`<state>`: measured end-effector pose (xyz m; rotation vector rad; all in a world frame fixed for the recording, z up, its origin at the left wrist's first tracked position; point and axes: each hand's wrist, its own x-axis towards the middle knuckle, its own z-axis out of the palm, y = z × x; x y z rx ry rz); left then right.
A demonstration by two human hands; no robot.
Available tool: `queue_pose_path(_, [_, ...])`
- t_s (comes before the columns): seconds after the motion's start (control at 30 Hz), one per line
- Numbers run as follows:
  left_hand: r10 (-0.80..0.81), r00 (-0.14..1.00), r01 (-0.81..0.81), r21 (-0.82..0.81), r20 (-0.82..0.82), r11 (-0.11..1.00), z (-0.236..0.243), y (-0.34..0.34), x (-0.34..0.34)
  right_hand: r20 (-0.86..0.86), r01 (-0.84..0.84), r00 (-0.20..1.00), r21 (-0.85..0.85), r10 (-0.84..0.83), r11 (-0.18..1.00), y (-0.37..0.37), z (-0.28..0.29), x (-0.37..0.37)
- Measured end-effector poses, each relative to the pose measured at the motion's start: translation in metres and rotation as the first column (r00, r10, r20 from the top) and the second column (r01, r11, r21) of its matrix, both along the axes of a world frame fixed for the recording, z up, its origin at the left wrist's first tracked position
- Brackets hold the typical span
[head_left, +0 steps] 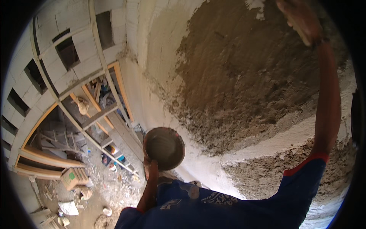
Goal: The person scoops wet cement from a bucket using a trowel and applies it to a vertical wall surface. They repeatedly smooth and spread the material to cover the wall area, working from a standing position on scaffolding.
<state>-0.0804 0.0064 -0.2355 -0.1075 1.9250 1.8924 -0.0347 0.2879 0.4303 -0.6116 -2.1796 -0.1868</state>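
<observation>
My left hand [150,167] grips the near-left rim of a round bowl [182,152], fingers partly hidden beneath it. Smooth grey-brown mortar [162,148] lies in the bowl. High on the right, my right hand [304,20] is closed at the wall with the arm stretched up. A thin, pale edge of a plastering float [305,39] shows beside the palm; most of that tool is hidden. Wet brown plaster [244,72] covers the wall around this hand, smoother at the top and rough lower down.
A ladder [121,162] and wooden framing [101,116] are at the left, far below. The block wall [82,45] there has dark openings. A brown carton [74,178], a white sack [68,208] and scattered debris lie on the floor. Paler wall [267,143] separates the plaster patches.
</observation>
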Motion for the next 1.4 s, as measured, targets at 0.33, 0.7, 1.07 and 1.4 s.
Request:
queue_pose_path(0.33, [0.019, 0.999, -0.024, 0.1, 0.047, 0.995, -0.021, 0.002, 0.003, 0.716, 0.003, 0.483, -0.577, 0.504, 0.817, -0.016, -0.36, 0.031])
queue_pose_path(0.7, [0.032, 0.995, -0.032, 0.0, 0.094, 0.999, -0.002, 0.004, 0.006, 0.833, -0.22, 0.336, -0.385, 0.44, 0.896, -0.033, -0.623, 0.046])
queue_pose_path(1.07, [-0.012, 1.0, 0.009, -0.119, -0.025, 0.993, -0.014, -0.002, 0.007, 0.434, -0.314, 0.431, -0.75, 0.792, 0.582, -0.048, -0.636, 0.066])
queue_pose_path(1.4, [0.052, 0.999, -0.053, 0.275, 0.009, 0.96, -0.042, -0.004, 0.006, 0.465, -0.224, 0.507, -0.742, 0.726, 0.632, -0.028, -0.535, 0.067])
